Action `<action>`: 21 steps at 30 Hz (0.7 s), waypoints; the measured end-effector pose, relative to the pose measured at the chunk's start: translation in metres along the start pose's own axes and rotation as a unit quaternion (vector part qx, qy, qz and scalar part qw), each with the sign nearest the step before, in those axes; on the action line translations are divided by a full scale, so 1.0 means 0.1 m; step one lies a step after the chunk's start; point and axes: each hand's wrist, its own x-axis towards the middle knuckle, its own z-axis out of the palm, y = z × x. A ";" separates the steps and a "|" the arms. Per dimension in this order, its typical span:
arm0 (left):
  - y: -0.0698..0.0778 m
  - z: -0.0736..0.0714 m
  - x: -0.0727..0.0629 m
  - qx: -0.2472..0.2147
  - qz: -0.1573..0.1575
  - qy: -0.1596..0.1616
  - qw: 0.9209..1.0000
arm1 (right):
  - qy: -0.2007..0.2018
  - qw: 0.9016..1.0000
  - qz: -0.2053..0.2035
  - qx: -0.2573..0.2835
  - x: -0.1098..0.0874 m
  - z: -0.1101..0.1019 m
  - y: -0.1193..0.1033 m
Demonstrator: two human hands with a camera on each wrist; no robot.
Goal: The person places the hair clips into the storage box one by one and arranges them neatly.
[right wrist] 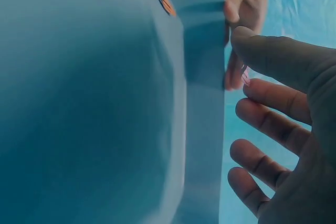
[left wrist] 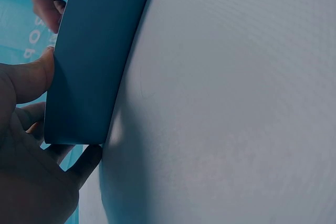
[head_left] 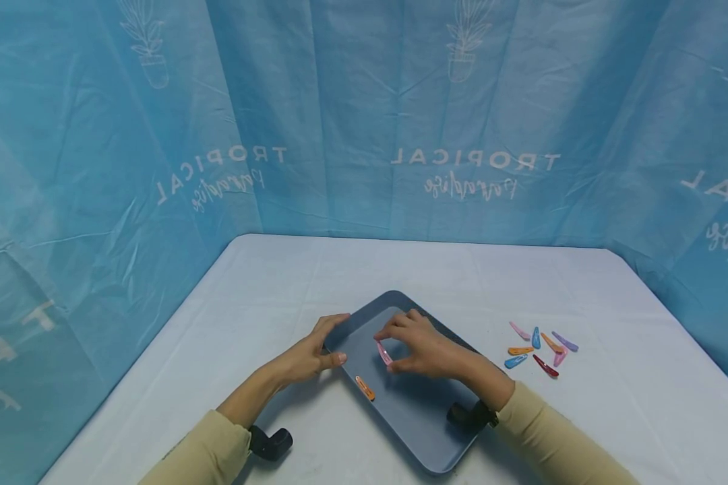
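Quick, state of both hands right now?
Left hand: grips the tray at one corner.
Right hand: pinches a pink hair clip over the tray.

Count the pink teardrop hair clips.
3: one pink clip in the right hand; on the white table, one beside a blue clip, another beside the dark red clip.

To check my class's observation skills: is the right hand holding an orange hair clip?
No, the right hand pinches a pink hair clip over the tray.
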 end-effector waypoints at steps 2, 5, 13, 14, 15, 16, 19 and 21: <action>-0.01 0.00 0.00 0.001 0.001 -0.001 1.000 | -0.003 1.000 -0.002 -0.001 0.00 0.03 -0.01; -0.01 0.00 0.00 0.001 0.003 -0.002 1.000 | -0.009 1.000 -0.008 -0.007 0.01 0.07 -0.04; 0.00 0.00 0.00 0.000 -0.001 -0.002 1.000 | -0.023 0.998 -0.023 -0.045 0.03 0.12 -0.09; 0.00 0.00 0.00 0.000 -0.002 -0.001 1.000 | -0.027 0.998 -0.028 -0.051 0.04 0.13 -0.10; 0.00 0.00 0.00 0.001 -0.002 -0.001 1.000 | -0.031 0.998 -0.031 -0.054 0.04 0.13 -0.10; 0.00 0.00 0.00 0.001 -0.002 -0.001 1.000 | -0.036 0.997 -0.034 -0.056 0.04 0.14 -0.10; 0.00 0.00 0.00 0.004 -0.001 -0.001 1.000 | -0.048 0.996 -0.041 -0.058 0.04 0.16 -0.10; -0.01 -0.01 0.00 0.003 0.001 -0.001 1.000 | -0.057 0.996 -0.040 -0.061 0.05 0.17 -0.10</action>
